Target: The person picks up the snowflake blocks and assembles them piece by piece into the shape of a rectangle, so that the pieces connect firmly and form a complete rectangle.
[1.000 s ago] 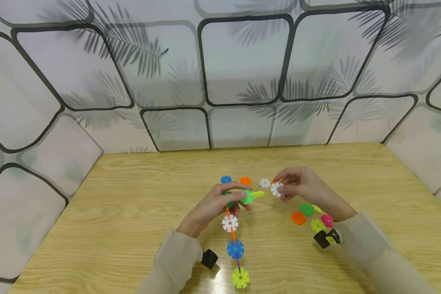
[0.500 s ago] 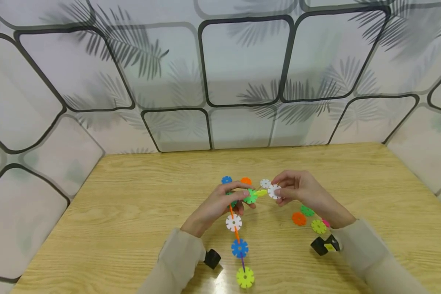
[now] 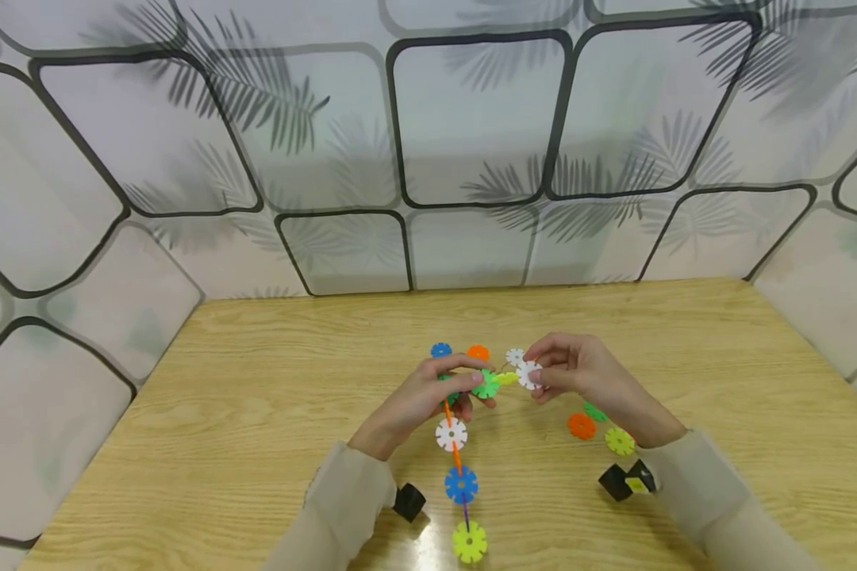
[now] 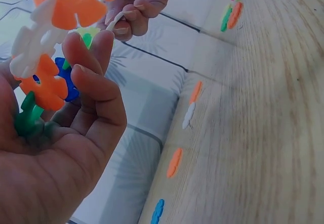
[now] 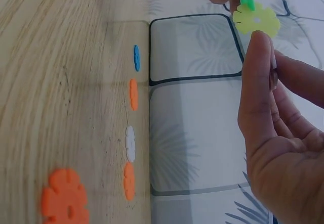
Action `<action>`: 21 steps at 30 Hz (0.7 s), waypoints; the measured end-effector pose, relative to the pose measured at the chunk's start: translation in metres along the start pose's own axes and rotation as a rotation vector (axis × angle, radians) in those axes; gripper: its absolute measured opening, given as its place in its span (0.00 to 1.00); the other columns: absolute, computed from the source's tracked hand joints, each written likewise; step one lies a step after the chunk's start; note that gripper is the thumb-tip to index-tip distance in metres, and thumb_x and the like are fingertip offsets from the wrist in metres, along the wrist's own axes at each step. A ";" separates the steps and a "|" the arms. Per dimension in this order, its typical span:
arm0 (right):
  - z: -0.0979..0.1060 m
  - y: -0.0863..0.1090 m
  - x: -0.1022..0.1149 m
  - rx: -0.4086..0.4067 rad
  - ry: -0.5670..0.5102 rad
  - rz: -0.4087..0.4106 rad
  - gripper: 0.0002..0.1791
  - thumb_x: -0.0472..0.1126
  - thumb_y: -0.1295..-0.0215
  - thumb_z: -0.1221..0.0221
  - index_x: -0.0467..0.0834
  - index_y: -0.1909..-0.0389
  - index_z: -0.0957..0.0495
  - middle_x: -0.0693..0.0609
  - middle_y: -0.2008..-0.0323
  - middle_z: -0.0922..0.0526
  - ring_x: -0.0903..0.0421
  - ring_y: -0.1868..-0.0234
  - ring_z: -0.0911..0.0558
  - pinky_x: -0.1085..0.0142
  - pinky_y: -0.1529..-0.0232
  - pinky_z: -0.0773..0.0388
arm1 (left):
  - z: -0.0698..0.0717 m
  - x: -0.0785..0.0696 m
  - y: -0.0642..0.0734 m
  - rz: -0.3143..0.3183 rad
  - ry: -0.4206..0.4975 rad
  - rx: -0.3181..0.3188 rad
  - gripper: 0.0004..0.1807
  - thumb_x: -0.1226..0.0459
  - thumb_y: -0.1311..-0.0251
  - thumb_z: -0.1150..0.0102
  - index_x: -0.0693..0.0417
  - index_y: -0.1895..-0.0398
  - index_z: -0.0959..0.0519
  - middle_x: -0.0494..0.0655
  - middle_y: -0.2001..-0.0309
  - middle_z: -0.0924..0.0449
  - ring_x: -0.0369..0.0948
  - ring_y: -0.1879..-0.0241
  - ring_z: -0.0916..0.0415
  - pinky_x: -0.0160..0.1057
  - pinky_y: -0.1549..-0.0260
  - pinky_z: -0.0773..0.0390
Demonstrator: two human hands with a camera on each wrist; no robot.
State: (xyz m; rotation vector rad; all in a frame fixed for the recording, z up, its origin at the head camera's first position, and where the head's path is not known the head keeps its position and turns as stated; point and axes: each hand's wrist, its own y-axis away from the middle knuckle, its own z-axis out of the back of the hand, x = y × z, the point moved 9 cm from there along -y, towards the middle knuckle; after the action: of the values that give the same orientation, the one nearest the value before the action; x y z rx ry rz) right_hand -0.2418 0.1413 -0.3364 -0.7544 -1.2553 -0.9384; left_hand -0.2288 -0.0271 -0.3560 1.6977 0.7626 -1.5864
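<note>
My left hand (image 3: 424, 396) pinches a light green notched disc (image 3: 484, 385), part of a chain of interlocking plastic discs. From under that hand the chain runs toward the front edge through a white disc (image 3: 451, 434), a blue disc (image 3: 461, 484) and a lime disc (image 3: 469, 542), with edge-on orange and purple discs between. A yellow disc (image 5: 255, 21) is slotted into the green one and points right. Between thumb and fingers, my right hand (image 3: 582, 373) grips a loose-looking white disc (image 3: 528, 374), its edge right at the yellow disc. The right fingers partly hide it.
Behind the hands lie a blue disc (image 3: 440, 350), an orange disc (image 3: 478, 352) and a white disc (image 3: 515, 356) on the wooden table (image 3: 271, 396). Near the right wrist are an orange disc (image 3: 582, 426), a green disc (image 3: 595, 411) and a lime disc (image 3: 620, 441). A patterned wall (image 3: 471, 246) borders the back.
My right hand has moved left with its white disc, bringing it up to the yellow disc. The left hand and its chain have shifted slightly right.
</note>
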 end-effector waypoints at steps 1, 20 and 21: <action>0.000 0.000 0.000 -0.002 0.000 0.000 0.16 0.27 0.31 0.40 0.21 0.48 0.29 0.44 0.66 0.17 0.52 0.69 0.14 0.58 0.61 0.15 | 0.000 0.000 0.000 0.000 0.000 -0.001 0.20 0.60 0.24 0.49 0.62 0.36 0.24 0.49 0.61 0.14 0.38 0.73 0.25 0.34 0.71 0.25; 0.002 -0.004 -0.003 -0.014 -0.037 0.027 0.13 0.27 0.30 0.40 0.24 0.50 0.27 0.45 0.66 0.16 0.53 0.69 0.14 0.56 0.60 0.15 | 0.004 0.002 -0.001 -0.011 0.013 -0.027 0.20 0.61 0.24 0.49 0.63 0.37 0.25 0.50 0.61 0.14 0.39 0.73 0.25 0.35 0.69 0.24; 0.001 -0.004 -0.003 -0.018 -0.040 0.024 0.13 0.27 0.31 0.40 0.24 0.50 0.27 0.45 0.66 0.16 0.53 0.69 0.14 0.56 0.60 0.15 | 0.004 0.003 -0.001 -0.008 0.015 -0.029 0.20 0.61 0.24 0.49 0.63 0.36 0.25 0.49 0.61 0.14 0.39 0.73 0.25 0.35 0.69 0.24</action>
State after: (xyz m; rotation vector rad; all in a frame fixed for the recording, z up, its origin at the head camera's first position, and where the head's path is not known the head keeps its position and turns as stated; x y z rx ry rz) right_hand -0.2459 0.1415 -0.3396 -0.8047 -1.2718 -0.9203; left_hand -0.2317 -0.0301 -0.3588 1.6900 0.7974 -1.5625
